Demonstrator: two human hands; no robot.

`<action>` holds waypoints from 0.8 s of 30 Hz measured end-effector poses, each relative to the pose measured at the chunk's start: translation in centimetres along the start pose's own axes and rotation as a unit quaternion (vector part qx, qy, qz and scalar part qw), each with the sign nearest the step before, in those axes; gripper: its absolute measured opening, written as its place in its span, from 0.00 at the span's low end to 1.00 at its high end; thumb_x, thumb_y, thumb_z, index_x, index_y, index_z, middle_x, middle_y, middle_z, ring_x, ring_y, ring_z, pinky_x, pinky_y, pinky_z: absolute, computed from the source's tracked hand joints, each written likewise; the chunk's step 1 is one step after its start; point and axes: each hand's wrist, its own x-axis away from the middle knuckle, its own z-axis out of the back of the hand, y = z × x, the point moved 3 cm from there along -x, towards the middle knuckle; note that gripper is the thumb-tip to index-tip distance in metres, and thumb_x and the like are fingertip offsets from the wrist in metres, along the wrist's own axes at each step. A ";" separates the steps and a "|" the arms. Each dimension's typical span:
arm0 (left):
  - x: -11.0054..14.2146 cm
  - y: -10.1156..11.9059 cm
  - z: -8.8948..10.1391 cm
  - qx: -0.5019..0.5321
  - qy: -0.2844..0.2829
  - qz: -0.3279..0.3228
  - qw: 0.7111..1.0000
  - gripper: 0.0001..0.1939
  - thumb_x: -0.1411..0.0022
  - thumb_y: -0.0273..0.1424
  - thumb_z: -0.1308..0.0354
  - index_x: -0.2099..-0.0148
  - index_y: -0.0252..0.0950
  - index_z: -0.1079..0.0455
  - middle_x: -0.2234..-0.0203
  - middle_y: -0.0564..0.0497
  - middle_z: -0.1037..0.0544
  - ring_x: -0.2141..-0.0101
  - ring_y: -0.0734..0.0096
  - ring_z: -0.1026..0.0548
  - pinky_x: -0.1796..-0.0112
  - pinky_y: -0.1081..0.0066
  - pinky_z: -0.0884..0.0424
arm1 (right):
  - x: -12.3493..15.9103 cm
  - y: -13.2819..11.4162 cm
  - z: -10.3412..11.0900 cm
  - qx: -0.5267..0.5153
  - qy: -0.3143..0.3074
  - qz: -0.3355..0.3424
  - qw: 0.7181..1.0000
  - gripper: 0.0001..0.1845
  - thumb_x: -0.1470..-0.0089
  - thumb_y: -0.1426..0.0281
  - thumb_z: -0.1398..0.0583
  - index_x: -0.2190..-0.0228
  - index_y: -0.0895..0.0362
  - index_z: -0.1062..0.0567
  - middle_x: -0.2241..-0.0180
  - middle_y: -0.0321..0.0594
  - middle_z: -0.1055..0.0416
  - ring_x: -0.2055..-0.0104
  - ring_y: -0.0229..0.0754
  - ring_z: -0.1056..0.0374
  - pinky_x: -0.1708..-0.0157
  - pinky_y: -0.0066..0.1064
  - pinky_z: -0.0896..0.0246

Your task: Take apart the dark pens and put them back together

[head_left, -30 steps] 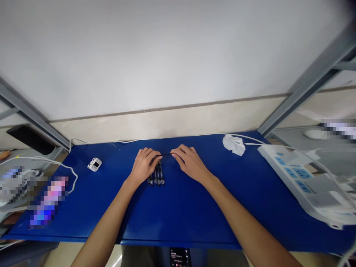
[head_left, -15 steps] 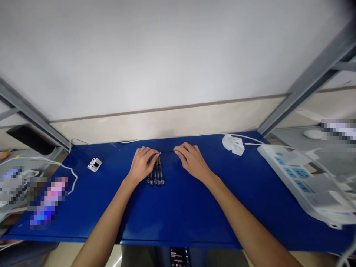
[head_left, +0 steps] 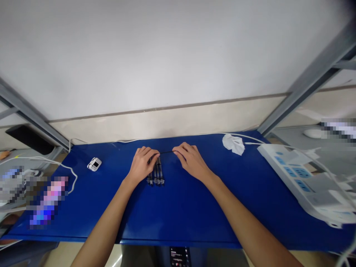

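One thin dark rod [head_left: 166, 151] just beyond a row of several dark pens [head_left: 158, 172], two hands, left fingertips [head_left: 157, 153] and right fingertips [head_left: 175, 150] pinched closed on its ends.

Two hands [head_left: 142, 164] [head_left: 192, 161]; one thin rod [head_left: 166, 151]; dark pens [head_left: 158, 173], count unclear; one tissue [head_left: 233, 144].

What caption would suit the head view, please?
Two hands hold a thin dark stick above a blue desk.

Shared-style room | blue desk [head_left: 183, 215] | metal frame posts [head_left: 303, 87] | power strip [head_left: 294, 178]
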 end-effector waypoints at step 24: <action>0.2 0.7 -0.9 0.012 -0.020 -0.030 0.999 0.11 0.24 0.38 0.44 0.47 0.43 0.22 0.60 0.49 0.17 0.57 0.62 0.24 0.55 0.58 0.35 | 0.2 -1.1 -0.8 -0.020 -0.052 0.035 0.998 0.16 0.25 0.64 0.48 0.43 0.50 0.27 0.52 0.47 0.25 0.53 0.50 0.25 0.53 0.43 0.29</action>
